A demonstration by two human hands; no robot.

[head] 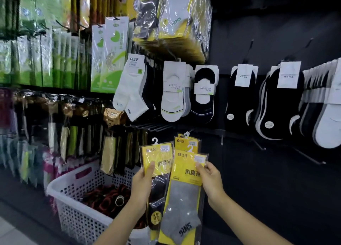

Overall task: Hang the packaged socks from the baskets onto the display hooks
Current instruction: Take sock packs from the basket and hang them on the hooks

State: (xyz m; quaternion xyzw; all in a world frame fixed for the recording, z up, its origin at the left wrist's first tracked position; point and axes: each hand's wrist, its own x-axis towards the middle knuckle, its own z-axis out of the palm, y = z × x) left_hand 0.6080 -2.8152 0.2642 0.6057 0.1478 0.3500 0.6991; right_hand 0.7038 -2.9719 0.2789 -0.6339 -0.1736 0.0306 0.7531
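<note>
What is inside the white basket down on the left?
A heap of dark red and black rolled items lies in the white basket, too blurred to name. Its right part is hidden behind the left hand and its sock packet.

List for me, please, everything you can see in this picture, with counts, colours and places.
Packaged socks: three, yellow cards, fanned in front of the rack.
Basket: one, white, perforated, lower left, dark items inside.
Empty display hooks: several, black, lower right wall.
Carded socks: many, white and black, middle row.
Yellow packs: thick stack, top centre.
Green-and-white packs: many, upper left.
Left hand: one, grips the black-sock pack.
Right hand: one, pinches the grey-sock pack.
</note>
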